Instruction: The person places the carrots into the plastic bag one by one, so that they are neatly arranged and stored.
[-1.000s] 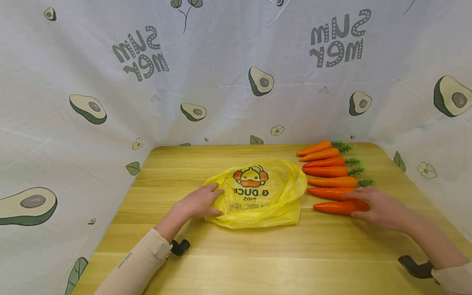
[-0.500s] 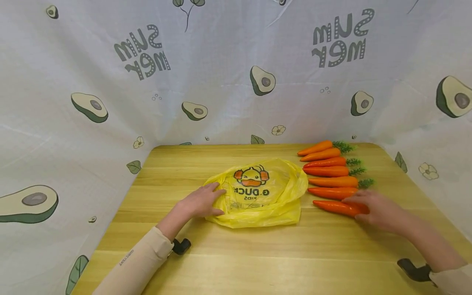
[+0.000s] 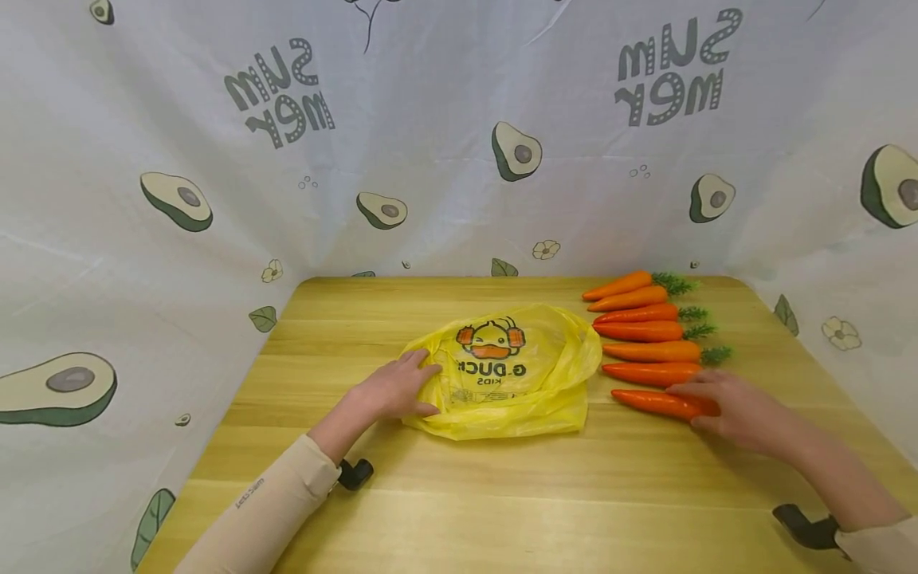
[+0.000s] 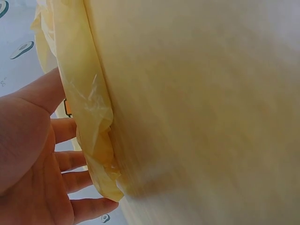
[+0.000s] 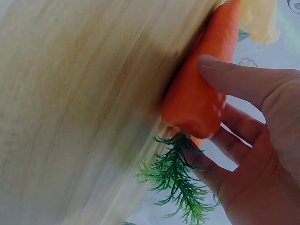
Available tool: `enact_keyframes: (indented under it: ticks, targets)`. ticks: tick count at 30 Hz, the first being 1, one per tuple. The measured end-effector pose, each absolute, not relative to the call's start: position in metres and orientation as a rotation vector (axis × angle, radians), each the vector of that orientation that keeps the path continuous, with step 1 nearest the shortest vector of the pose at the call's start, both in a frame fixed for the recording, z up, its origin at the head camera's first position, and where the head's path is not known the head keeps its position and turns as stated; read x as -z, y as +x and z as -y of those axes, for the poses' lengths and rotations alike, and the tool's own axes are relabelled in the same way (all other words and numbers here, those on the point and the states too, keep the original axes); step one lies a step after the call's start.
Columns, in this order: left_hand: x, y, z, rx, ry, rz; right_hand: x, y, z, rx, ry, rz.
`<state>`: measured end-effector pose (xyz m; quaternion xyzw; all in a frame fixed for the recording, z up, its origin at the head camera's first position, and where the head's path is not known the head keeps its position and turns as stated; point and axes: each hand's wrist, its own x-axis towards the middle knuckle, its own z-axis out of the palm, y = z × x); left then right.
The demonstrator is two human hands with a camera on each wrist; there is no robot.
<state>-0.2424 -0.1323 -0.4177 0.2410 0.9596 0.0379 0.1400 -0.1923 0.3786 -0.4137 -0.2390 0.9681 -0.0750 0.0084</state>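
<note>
A yellow plastic bag (image 3: 502,375) with a printed duck lies flat in the middle of the table. My left hand (image 3: 396,388) rests on its left edge, fingers spread and fairly straight. In the left wrist view the folded edge of the bag hides the thumb tip and some fingertips. My right hand (image 3: 735,410) pinches the thick end of the nearest carrot (image 3: 654,402), which lies on the table. The right wrist view shows the thumb on the carrot (image 5: 199,93), fingers on its far side, and green leaves (image 5: 180,176) hanging below.
Several more orange carrots with green tops, among them one carrot (image 3: 649,372) just behind the pinched one, form a column right of the bag. The wooden table (image 3: 459,510) is bordered by a white avocado-print cloth (image 3: 445,104) at the back and sides.
My right hand has closed on the nearest carrot, whose thick end has turned slightly toward me. The left hand stays on the bag. The head view has shifted slightly.
</note>
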Motion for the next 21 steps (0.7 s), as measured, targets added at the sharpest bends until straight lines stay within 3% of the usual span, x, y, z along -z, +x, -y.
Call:
enact_keyframes:
  ticks: [21]
  targets:
    - [0.4154,-0.2414,0.1286,-0.100,0.654,-2.751,0.4111,-0.1899,-0.3810,0.301,-0.770,-3.036]
